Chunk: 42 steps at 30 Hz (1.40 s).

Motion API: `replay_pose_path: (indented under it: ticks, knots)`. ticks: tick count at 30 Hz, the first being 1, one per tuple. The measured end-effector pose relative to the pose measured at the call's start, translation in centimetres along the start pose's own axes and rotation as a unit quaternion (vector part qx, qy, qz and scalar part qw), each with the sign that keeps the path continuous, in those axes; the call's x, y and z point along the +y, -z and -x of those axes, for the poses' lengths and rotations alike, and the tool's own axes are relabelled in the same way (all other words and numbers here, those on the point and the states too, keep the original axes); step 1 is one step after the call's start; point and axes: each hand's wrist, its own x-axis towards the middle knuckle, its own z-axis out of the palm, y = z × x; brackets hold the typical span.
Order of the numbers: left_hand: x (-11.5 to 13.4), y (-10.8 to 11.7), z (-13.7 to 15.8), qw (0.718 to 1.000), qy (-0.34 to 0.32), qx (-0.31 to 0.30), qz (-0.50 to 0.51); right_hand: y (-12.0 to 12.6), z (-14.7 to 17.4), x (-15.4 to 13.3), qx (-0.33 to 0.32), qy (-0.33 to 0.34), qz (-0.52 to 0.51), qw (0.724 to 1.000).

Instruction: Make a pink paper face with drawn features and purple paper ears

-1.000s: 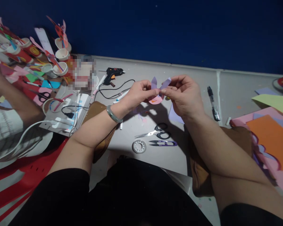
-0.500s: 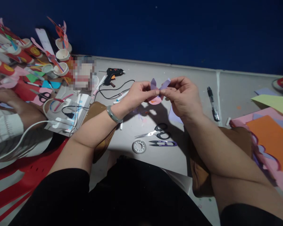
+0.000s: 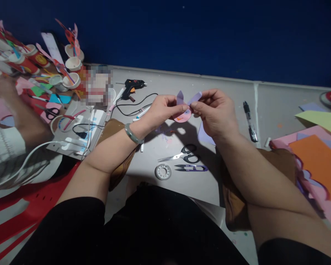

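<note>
Between my hands, above the table, is a small paper cutout (image 3: pixel 182 117) with a round pink face and purple ear-like strips standing up from it. My left hand (image 3: pixel 165 108) pinches it from the left, thumb across its upper part. At its right side, my right hand (image 3: pixel 216 108) pinches the right purple strip (image 3: pixel 195 98) near its base. The fingertips of both hands nearly meet and hide the join. Below them on the table lie black-handled scissors (image 3: pixel 179 156), purple thread snips (image 3: pixel 191 168) and a white tape roll (image 3: pixel 163 172).
A black glue gun (image 3: pixel 132 87) with its cord lies at the back left. A pen (image 3: pixel 249 121) rests to the right, near stacked coloured paper (image 3: pixel 316 162). Further left stand several paper cups (image 3: pixel 73 64), a power strip (image 3: pixel 91 132) and a co-worker's arm (image 3: pixel 27 106).
My right hand has shifted slightly right, and the right purple strip leans out further. More of the pink face shows. The co-worker's hand has moved up and away toward the cups.
</note>
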Motion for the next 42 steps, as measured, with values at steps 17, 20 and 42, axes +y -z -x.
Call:
replay_pose_path:
  ticks: [17,20,42]
  knots:
    - [-0.3,0.3,-0.2,0.999,-0.036,0.013,-0.009,0.4,0.1,-0.5,0.038,-0.005,-0.005,0.999]
    - [-0.5,0.4,-0.3,0.999,-0.048,0.007,0.000,0.3,0.2,-0.7,0.029,-0.003,-0.030,0.999]
    - [-1.4,1.3,-1.0,0.993,-0.103,-0.050,0.001,-0.1,0.6,-2.5,-0.006,-0.080,-0.047,0.996]
